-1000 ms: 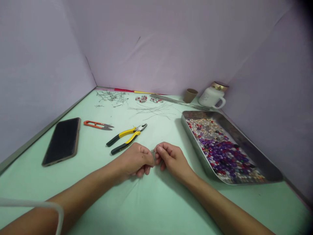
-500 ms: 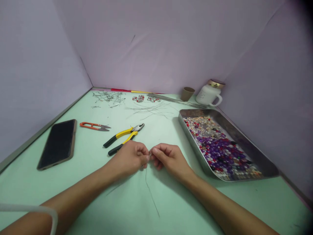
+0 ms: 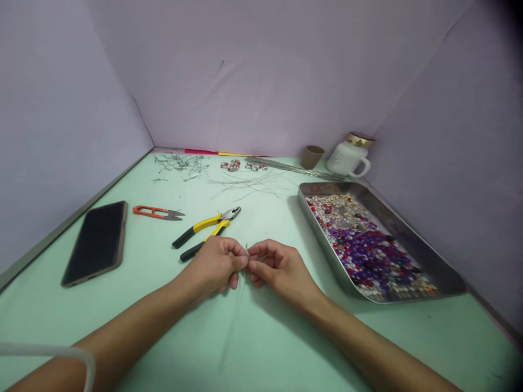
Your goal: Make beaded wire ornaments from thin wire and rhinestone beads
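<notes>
Thumb and fingers of my left hand (image 3: 220,264) pinch a thin wire (image 3: 247,249) at the middle of the table. My right hand (image 3: 280,267) is closed on the same wire, its fingertips meeting those of the left. A short end of the wire stands up between the fingertips; below, a faint blurred strand trails toward me. Whether a bead sits in the pinch is hidden by the fingers. Just behind my left hand lie yellow-and-black pliers (image 3: 212,222), jaws pointing away to the right.
To the right stands a metal tray (image 3: 327,245) of mixed beads. Orange thread snips (image 3: 157,212) and a phone (image 3: 96,242) lie left. At the back are loose wires (image 3: 251,182), wire pieces (image 3: 180,163), beaded pieces (image 3: 231,165), a brown cup (image 3: 312,157) and a white mug (image 3: 345,159).
My hands stay together in nearly the same spot, fingers slightly shifted. The wire's tail has swung left and blurred, and a short end now shows above my fingertips.
</notes>
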